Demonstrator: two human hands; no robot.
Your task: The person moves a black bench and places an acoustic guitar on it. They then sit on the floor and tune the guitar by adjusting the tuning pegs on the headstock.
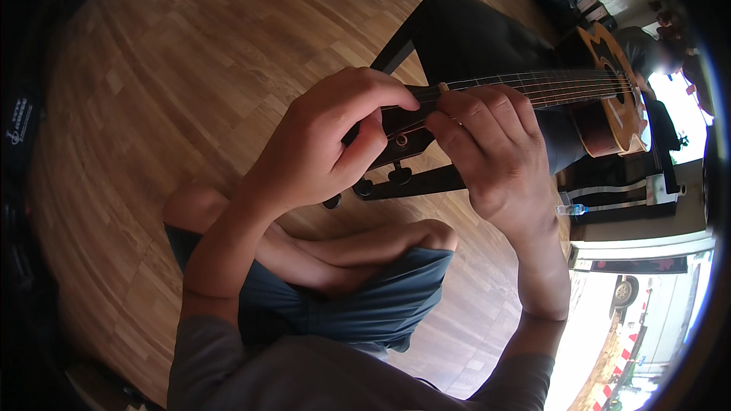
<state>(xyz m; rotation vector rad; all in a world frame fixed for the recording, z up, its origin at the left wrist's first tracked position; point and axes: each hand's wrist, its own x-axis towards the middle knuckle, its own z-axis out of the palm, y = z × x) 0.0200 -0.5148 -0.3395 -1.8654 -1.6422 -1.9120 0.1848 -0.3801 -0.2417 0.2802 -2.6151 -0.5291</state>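
An acoustic guitar (632,118) lies with its strings up across a padded black bench (480,27), its dark headstock (410,142) toward me. My left hand (324,129) is closed at the headstock, with index finger and thumb bent over its edge; its other fingers are hidden. Curled over the strings by the pale nut (443,87), my right hand (491,137) grips the start of the neck (567,85). Its thumb points toward the left index fingertip. Whether either hand pinches a single string cannot be made out. Dark tuning pegs (400,173) stick out below the left hand.
I sit cross-legged on a wood-plank floor (152,84), knees near the bench leg (419,183). A plastic bottle (572,209) stands at the right, near a bright glass doorway. Another person (643,53) is partly visible beyond the guitar. Dark items line the far wall.
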